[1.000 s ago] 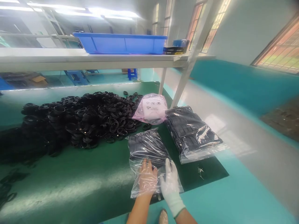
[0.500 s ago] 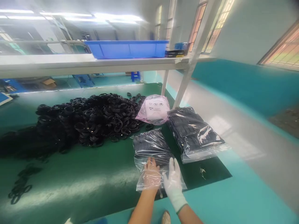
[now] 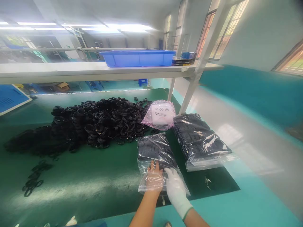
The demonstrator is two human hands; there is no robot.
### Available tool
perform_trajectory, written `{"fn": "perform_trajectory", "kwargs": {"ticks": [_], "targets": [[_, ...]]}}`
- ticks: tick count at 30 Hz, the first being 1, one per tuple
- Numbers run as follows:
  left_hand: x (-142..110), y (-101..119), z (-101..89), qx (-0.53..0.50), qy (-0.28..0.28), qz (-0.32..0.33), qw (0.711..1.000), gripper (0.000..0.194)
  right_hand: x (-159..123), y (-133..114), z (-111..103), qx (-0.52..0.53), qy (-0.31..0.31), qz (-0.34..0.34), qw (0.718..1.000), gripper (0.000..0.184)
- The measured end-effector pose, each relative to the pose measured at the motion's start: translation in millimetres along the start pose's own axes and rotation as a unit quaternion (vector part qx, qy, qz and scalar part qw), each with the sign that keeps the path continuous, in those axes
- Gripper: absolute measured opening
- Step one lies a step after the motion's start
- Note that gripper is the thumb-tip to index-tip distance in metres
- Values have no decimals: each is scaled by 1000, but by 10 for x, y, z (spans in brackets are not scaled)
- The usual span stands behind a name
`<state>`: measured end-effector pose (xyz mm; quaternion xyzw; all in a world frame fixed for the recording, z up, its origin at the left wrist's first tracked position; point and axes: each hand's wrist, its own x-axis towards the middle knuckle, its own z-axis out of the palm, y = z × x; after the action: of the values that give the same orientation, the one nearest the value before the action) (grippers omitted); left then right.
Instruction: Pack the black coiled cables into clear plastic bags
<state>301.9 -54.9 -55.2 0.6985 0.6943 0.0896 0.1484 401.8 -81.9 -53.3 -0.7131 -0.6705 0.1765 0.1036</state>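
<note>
A clear plastic bag (image 3: pixel 156 146) lies flat on the green table mat, with rows of tightly packed black items in its far part. My left hand (image 3: pixel 154 178), bare, reaches into the bag's near end, its fingers stretched out under the film toward the packed items. My right hand (image 3: pixel 175 186), in a white glove, rests on the right side of the bag, fingers extended and slightly bent. Just right of this bag lies a fuller clear bag (image 3: pixel 201 138) of the same black items. A pink-tinted bag (image 3: pixel 162 115) holding a white printed packet sits behind.
A big heap of black loop-shaped items (image 3: pixel 101 123) covers the mat's left and middle, with a small loose group (image 3: pixel 33 179) nearer me. Above runs a white shelf (image 3: pixel 71 73) bearing a blue bin (image 3: pixel 139 59). A shelf post (image 3: pixel 193 85) stands behind the bags.
My right hand's fingers have drawn in from spread upward to bent toward my left hand. My left hand stays inside the bag. The whole view has shifted slightly.
</note>
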Motion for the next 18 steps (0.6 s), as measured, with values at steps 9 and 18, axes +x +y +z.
{"fn": "perform_trajectory", "kwargs": {"ticks": [9,18], "targets": [[-183,-52,167,-67,49,-35,996,55,86,-7,-41,-69,-23,-47,996,77],[-1258,-278,466,-111,85,-40,989,58,81,-9,-39,-147,-35,-70,986,87]]}}
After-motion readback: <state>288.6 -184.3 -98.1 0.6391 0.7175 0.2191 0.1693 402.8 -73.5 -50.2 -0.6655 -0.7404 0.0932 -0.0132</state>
